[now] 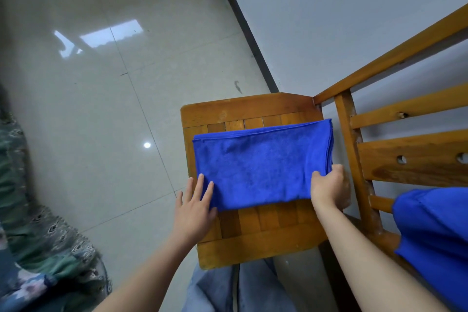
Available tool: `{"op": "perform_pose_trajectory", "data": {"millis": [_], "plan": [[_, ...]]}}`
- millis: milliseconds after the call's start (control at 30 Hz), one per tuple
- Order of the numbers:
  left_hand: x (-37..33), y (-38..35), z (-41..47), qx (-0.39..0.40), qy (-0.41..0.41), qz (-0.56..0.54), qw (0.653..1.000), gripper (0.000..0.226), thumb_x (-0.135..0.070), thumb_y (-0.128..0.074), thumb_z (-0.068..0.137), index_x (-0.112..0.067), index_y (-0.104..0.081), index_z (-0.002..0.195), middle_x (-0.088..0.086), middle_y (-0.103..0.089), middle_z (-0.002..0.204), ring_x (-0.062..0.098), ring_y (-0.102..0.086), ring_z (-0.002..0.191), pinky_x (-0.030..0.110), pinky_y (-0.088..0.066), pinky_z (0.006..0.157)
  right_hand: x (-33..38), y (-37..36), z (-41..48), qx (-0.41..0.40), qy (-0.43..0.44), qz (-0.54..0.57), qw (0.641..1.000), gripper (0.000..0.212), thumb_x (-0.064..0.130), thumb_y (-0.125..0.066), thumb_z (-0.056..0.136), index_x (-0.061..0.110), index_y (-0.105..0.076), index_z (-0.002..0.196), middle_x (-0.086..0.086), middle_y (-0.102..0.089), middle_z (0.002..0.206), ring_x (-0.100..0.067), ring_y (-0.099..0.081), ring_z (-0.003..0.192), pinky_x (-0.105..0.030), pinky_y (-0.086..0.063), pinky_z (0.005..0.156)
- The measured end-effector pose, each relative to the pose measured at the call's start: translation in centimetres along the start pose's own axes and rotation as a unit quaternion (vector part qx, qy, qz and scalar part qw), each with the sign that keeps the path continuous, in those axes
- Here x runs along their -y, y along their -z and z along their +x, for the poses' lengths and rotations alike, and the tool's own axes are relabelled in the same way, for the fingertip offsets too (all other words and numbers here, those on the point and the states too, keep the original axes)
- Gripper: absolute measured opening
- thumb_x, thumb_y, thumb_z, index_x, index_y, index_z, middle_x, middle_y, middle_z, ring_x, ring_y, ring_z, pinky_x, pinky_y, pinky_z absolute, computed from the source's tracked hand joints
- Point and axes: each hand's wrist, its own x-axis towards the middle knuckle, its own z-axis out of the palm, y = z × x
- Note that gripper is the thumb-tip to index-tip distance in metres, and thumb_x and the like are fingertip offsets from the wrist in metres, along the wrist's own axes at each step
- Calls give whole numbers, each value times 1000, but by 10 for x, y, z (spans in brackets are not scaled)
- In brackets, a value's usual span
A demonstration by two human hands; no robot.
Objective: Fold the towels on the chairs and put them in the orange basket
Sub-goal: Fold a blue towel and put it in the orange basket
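A blue towel (260, 162), folded into a flat rectangle, lies across the seat of a wooden chair (255, 248). My left hand (193, 206) rests flat with straight fingers on the towel's near left corner. My right hand (329, 189) grips the towel's near right corner, thumb on top and fingers curled under the edge. A second blue towel (435, 235) hangs over the chair frame at the right edge of view. No orange basket is in view.
The chair's slatted back (405, 119) stands along a pale wall (329, 20) on the right. A glossy tiled floor (101, 83) spreads to the left. Patterned green fabric (30, 223) fills the lower left corner. My legs in jeans (228, 289) are just below the seat.
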Motion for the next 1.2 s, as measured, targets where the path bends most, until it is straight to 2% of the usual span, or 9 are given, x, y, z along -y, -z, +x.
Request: {"op": "perform_pose_trajectory", "data": {"millis": [100,233,367,500,700,800,900,1033,1200], "plan": [[-1,1,0,-6,36,-212,977,61,-32,-42,97,-20,-13,150,-1,4,158,20,-1,146,35,-11,117,17,3,-34,-3,163,-5,987,24,14,-64,81,3,-57,102,-16,-58,107,-33,-53,100,-34,-41,71],[-4,8,0,-14,58,-484,873,52,-17,-42,98,-14,-24,147,-3,-11,157,15,-16,143,33,-20,115,30,-15,-87,89,409,-11,908,20,15,-67,72,5,-60,87,-12,-62,93,-32,-61,84,-31,-49,68],[0,19,0,-13,113,-615,780,45,-18,-37,100,-14,-32,144,1,-32,150,18,-31,137,31,-28,110,38,-40,-114,253,365,-15,896,22,25,-53,91,10,-52,107,-2,-56,113,-20,-51,107,-27,-38,77],[7,18,3,-7,119,-620,775,43,-30,-32,101,-19,-35,143,1,-37,148,17,-36,134,31,-31,108,44,-47,-130,242,346,-1,906,24,29,-50,93,13,-50,110,-1,-58,109,-17,-54,101,-20,-34,68],[3,21,0,-23,94,-636,765,34,-33,-26,102,-28,-47,128,-5,-50,128,10,-46,120,22,-38,93,43,-47,-129,315,384,-27,867,34,45,-42,94,15,-53,105,4,-57,113,-13,-48,105,-24,-36,79],[-3,23,-4,-95,70,-525,843,41,-29,-36,100,-13,-38,137,-7,-42,123,8,-40,115,24,-33,102,38,-48,-114,282,362,-18,888,55,58,-22,88,18,-60,89,-4,-64,110,-19,-53,108,-31,-39,89],[1,9,2,-214,20,-181,960,58,-26,-46,89,-3,-33,140,16,-40,144,30,-37,133,42,-30,108,31,-57,-91,119,459,-116,873,55,47,-34,84,14,-66,113,-16,-54,133,-33,-48,126,-43,-43,98],[-4,-6,28,-217,-102,22,970,61,-33,-33,83,-4,-30,136,21,-41,143,31,-24,136,50,-28,107,26,-77,-56,70,538,-232,807,66,49,-62,79,9,-53,130,-19,-46,139,-30,-38,131,-47,-35,100],[16,-26,58,-231,-99,82,965,66,-52,-15,94,-7,-24,141,12,-30,148,22,0,145,42,-9,111,16,-102,-33,75,551,-275,784,75,58,-26,83,9,-38,138,-15,-41,144,-26,-32,136,-48,-27,104]]}}
